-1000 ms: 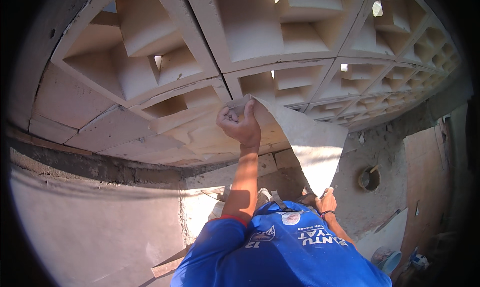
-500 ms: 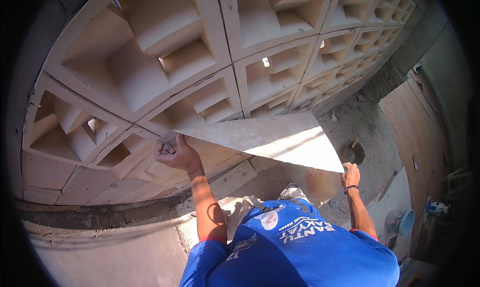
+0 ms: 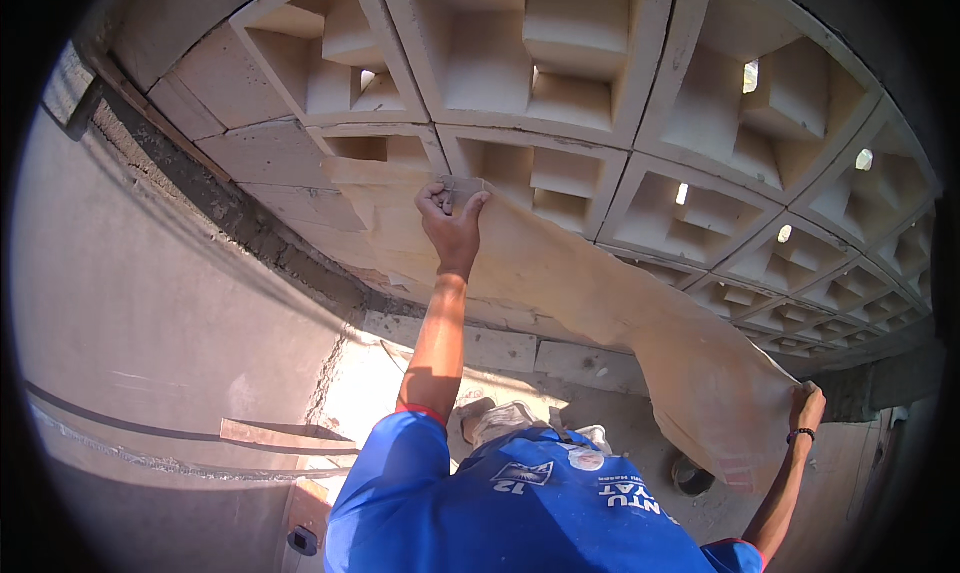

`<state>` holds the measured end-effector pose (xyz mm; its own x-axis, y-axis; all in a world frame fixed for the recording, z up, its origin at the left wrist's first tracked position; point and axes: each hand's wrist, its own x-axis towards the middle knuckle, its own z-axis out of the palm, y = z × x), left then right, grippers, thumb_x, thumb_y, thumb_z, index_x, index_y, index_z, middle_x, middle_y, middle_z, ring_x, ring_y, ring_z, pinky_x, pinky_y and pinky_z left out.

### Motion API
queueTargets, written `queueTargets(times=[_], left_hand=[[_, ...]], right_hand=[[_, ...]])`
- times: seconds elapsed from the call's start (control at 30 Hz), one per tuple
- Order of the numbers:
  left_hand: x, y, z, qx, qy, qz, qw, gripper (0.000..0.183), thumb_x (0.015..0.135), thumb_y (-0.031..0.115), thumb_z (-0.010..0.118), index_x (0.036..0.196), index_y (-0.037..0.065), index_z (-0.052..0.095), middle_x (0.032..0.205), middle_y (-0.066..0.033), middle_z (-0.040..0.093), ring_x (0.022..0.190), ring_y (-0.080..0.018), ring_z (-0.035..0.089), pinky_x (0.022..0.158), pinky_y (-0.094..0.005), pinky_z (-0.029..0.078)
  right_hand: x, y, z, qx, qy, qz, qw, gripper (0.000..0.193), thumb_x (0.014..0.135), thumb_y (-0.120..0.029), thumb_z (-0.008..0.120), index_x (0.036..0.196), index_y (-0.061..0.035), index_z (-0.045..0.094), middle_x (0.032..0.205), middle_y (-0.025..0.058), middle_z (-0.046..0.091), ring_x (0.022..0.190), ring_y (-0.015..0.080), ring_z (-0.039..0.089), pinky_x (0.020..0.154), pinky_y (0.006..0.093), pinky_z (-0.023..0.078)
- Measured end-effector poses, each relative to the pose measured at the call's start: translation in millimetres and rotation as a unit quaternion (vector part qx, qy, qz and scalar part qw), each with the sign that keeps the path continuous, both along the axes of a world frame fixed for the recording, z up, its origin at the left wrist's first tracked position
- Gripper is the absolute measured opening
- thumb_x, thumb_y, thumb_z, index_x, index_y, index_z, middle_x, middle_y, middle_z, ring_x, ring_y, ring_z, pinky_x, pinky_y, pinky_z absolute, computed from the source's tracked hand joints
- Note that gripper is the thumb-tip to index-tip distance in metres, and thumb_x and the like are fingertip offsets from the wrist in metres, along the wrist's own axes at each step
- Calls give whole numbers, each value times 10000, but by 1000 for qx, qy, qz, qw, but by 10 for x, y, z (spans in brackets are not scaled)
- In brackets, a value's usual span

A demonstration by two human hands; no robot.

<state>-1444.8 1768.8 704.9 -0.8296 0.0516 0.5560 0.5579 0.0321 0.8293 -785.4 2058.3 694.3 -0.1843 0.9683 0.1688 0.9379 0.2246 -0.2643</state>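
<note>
Here's the tan sheet (image 3: 690, 373), slung between the two hands, its long axis running on a slant from the upper centre of the frame down to the lower right. The left hand (image 3: 451, 231) is up at the upper centre, thumb and curled fingers pinching a small greyish flat piece (image 3: 462, 187) at the sheet's upper edge; whether that's a corner of the sheet or something separate, I can't tell. Over at the right of the frame, the right hand (image 3: 807, 409) pinches the sheet's far end. So from the left grip the sheet lies rightward and down, and the left hand is the one nearer the openwork block wall (image 3: 575, 53), which spans the upper frame. Between the grips the upper edge dips, and the loose lower edge droops at lower right, just beside the bucket (image 3: 692, 476).
</note>
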Motion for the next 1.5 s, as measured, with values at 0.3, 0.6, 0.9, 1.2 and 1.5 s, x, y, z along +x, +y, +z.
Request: queueTargets(times=[0.3, 0.6, 0.9, 1.2, 1.5], left_hand=[[174, 60, 113, 0, -16, 43, 999, 578, 713, 154, 822, 1112, -6, 436, 908, -53, 460, 788, -133, 420, 726, -255, 411], [143, 87, -46, -3, 32, 67, 997, 526, 785, 158, 754, 1175, -16, 447, 853, -7, 382, 739, -103, 364, 679, -212, 361], [2268, 879, 690, 38, 67, -155, 985, 274, 909, 125, 603, 1069, -54, 472, 778, -75, 527, 643, -110, 496, 550, -237, 422], [4549, 2869, 1217, -282, 341, -375, 815, 312, 869, 178, 637, 1141, 41, 571, 686, -123, 622, 548, -278, 580, 534, -369, 466], [5049, 3646, 779, -346, 293, -187, 871, 168, 909, 252, 566, 992, 111, 604, 818, -99, 662, 729, -302, 635, 621, -415, 492]], right_hand=[[-424, 728, 1101, 129, -56, 69, 988, 235, 835, -203, 616, 873, 29, 602, 798, 245, 587, 782, 435, 576, 657, 453, 441], [-372, 1245, 989, 229, -32, 163, 959, 198, 856, -175, 605, 963, -10, 631, 972, 214, 610, 898, 408, 575, 754, 474, 459], [-608, 984, 1245, 161, -5, 108, 981, 203, 896, -218, 563, 964, -41, 637, 916, 189, 628, 883, 384, 610, 737, 473, 492], [-513, 1170, 1159, 166, 14, 207, 964, 149, 850, -150, 535, 897, -57, 642, 870, 163, 630, 779, 340, 654, 670, 417, 530], [-340, 1521, 1087, 145, 34, 344, 927, 136, 871, -138, 528, 914, -56, 628, 824, 148, 609, 751, 341, 650, 634, 422, 533]])
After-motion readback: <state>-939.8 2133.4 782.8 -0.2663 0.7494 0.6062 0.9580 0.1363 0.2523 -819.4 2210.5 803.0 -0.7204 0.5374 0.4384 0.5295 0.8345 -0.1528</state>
